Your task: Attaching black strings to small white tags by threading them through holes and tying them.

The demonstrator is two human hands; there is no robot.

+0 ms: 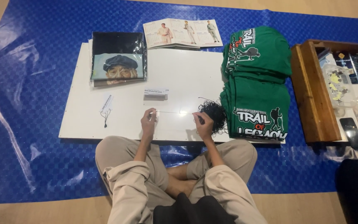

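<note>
While the person sits cross-legged on the blue plastic floor sheet (34, 124), both hands work at the near edge of the flat white board worktop (179, 79). The left hand (148, 120) pinches one end of a thin pale string (171, 112), its grip clenched on it; the right hand (203, 123) grasps the other end, pulled taut between them just above the board. A tangled bundle of black cords (214, 111) lies touching the right hand, possibly partly held. Beside it stands a stack of folded green printed shirts (258, 83). A small white tag with black cord (105, 105) lies left.
</note>
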